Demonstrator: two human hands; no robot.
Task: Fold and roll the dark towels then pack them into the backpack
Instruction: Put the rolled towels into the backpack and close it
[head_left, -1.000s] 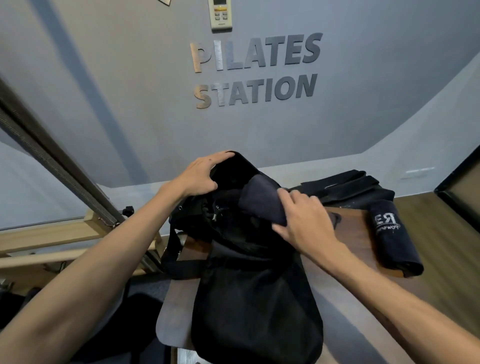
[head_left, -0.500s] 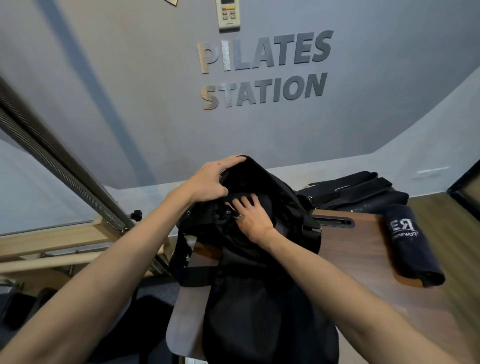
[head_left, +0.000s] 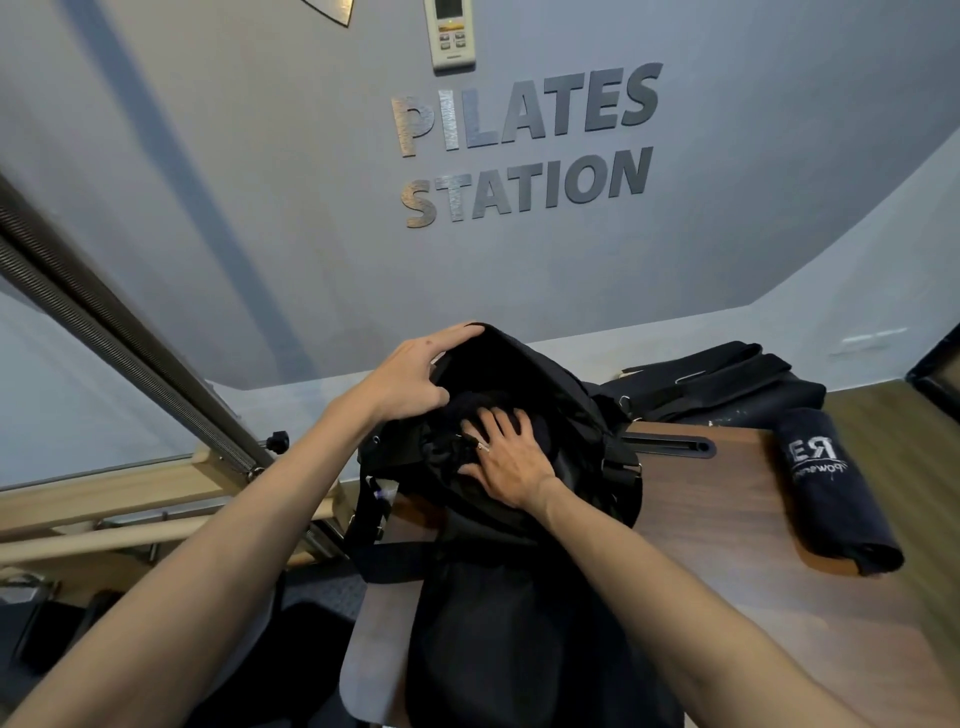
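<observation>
A black backpack (head_left: 519, 613) lies on the brown table (head_left: 737, 545) with its mouth facing away from me. My left hand (head_left: 415, 379) grips the upper rim of the opening and holds it up. My right hand (head_left: 506, 457) presses flat, fingers spread, on a dark towel (head_left: 470, 410) inside the mouth; most of that towel is hidden in the bag. A second dark rolled towel (head_left: 831, 488) with white lettering lies on the table to the right, apart from both hands.
A pile of black folded fabric with straps (head_left: 727, 379) sits behind the backpack at the table's far edge. A slot handle (head_left: 670, 446) is cut into the tabletop. Wooden pilates frame rails and springs (head_left: 130, 343) stand at the left. The grey wall is close ahead.
My right hand has pushed the dark towel from above the opening down into the backpack and now presses on it. My left hand kept hold of the rim.
</observation>
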